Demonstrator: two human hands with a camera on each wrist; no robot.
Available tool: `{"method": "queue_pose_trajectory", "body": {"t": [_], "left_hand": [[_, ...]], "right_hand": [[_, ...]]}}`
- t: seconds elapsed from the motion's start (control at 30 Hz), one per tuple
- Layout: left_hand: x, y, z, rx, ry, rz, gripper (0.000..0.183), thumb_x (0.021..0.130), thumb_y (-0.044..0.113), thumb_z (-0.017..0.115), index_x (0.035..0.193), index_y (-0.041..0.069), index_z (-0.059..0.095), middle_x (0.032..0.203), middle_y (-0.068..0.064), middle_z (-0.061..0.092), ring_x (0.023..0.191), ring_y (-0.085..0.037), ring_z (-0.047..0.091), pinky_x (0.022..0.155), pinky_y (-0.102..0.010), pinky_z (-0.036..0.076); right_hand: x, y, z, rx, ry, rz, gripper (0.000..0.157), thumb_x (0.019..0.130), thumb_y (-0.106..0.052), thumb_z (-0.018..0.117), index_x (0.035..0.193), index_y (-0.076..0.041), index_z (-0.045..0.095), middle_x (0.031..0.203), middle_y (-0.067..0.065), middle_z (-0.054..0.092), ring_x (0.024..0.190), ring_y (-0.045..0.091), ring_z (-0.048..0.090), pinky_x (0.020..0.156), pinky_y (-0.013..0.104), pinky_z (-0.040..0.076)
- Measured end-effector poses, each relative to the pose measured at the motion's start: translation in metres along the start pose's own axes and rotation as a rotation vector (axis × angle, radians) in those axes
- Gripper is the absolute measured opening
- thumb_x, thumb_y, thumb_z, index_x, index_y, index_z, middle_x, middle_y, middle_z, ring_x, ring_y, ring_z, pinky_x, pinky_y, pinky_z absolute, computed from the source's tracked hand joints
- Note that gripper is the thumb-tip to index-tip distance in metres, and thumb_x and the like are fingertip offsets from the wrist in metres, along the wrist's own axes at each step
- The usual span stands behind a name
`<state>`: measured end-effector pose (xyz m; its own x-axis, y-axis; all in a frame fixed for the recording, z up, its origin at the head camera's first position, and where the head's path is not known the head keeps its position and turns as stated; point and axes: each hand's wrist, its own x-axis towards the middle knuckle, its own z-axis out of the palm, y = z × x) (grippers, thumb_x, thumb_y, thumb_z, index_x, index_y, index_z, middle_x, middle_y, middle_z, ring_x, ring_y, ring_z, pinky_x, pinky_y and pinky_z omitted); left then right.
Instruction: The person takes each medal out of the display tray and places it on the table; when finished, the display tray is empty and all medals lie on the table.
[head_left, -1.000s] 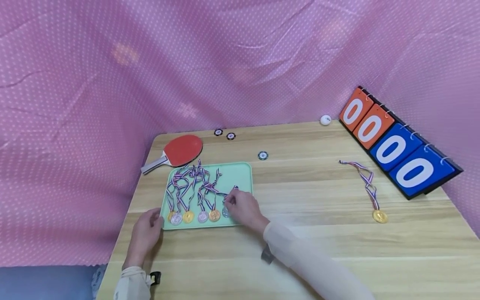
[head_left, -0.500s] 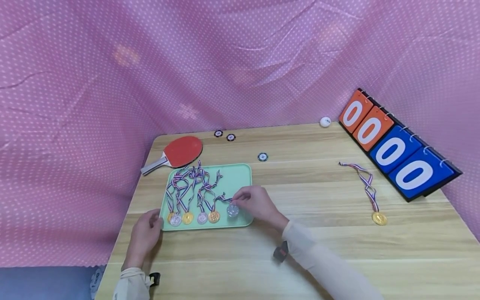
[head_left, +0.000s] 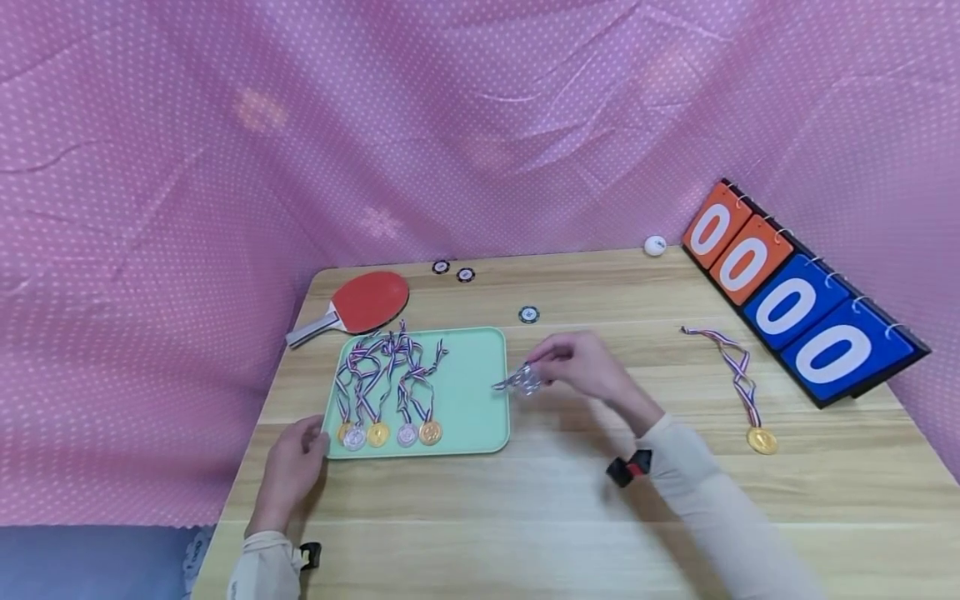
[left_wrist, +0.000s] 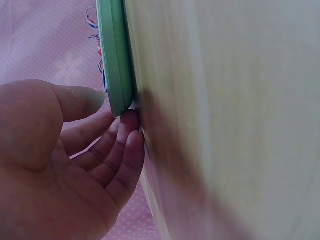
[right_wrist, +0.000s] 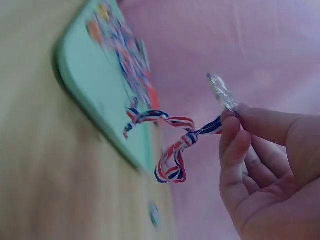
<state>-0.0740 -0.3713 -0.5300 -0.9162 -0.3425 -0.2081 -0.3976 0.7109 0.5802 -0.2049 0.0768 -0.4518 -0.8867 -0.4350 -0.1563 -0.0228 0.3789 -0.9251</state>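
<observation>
A pink cloth with pale dots (head_left: 480, 125) hangs behind a wooden desk (head_left: 465, 525). The person's right hand (head_left: 588, 367) pinches a silver medal (right_wrist: 222, 92) between thumb and fingertips, just right of a green tray (head_left: 468, 417); its knotted red, white and blue ribbon (right_wrist: 172, 150) trails toward the tray. The left hand (head_left: 291, 462) grips the tray's near left corner, thumb and fingers on either side of the rim. Five medals (head_left: 431, 432) lie along the tray's near side, their ribbons tangled toward the far side. A red paddle (head_left: 371, 302) lies beyond the tray's far left corner, with two dark chips (head_left: 466, 274) near the cloth and a third chip (head_left: 528, 314) nearer. On the right, a gold medal (head_left: 762, 440) with its ribbon stretched out lies near a scoreboard (head_left: 795, 304) showing four zeros; a white ball (head_left: 655, 245) sits beside the board's far end.
</observation>
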Motion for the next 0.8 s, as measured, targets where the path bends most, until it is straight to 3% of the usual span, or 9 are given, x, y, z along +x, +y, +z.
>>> {"method": "queue_pose_trajectory", "body": {"t": [0.23, 0.47, 0.6, 0.8], "left_hand": [[0.000, -0.001, 0.000, 0.010, 0.005, 0.011, 0.048, 0.102, 0.029, 0.044, 0.145, 0.008, 0.044, 0.134, -0.019, 0.055, 0.123, -0.038, 0.053, 0.101, -0.056, 0.045], [0.001, 0.000, 0.000, 0.010, 0.003, 0.009, 0.049, 0.103, 0.031, 0.043, 0.146, 0.008, 0.043, 0.134, -0.019, 0.054, 0.122, -0.036, 0.053, 0.101, -0.056, 0.045], [0.000, 0.001, 0.000, 0.015, 0.001, 0.005, 0.049, 0.103, 0.031, 0.043, 0.146, 0.007, 0.043, 0.134, -0.020, 0.054, 0.122, -0.037, 0.053, 0.100, -0.056, 0.045], [-0.001, 0.002, 0.001, 0.025, 0.005, 0.004, 0.050, 0.102, 0.032, 0.043, 0.147, 0.008, 0.042, 0.136, -0.019, 0.052, 0.122, -0.036, 0.053, 0.100, -0.057, 0.045]], "right_hand": [[-0.002, 0.011, -0.085, -0.118, 0.211, 0.027, 0.026, 0.087, -0.022, 0.073, 0.111, -0.011, 0.071, 0.100, 0.008, 0.074, 0.083, 0.011, 0.068, 0.074, 0.024, 0.056], [-0.013, 0.029, -0.141, -0.227, 0.460, 0.046, 0.028, 0.091, -0.032, 0.068, 0.112, -0.013, 0.072, 0.102, 0.002, 0.073, 0.081, 0.000, 0.063, 0.063, 0.018, 0.052], [-0.027, 0.051, -0.159, -0.332, 0.476, 0.103, 0.030, 0.093, -0.036, 0.065, 0.114, -0.015, 0.071, 0.109, 0.006, 0.071, 0.083, 0.000, 0.061, 0.063, 0.019, 0.053], [-0.054, 0.088, -0.169, -0.455, 0.375, 0.216, 0.027, 0.095, -0.029, 0.063, 0.114, -0.011, 0.070, 0.110, 0.015, 0.071, 0.084, 0.015, 0.061, 0.061, 0.023, 0.049]]}}
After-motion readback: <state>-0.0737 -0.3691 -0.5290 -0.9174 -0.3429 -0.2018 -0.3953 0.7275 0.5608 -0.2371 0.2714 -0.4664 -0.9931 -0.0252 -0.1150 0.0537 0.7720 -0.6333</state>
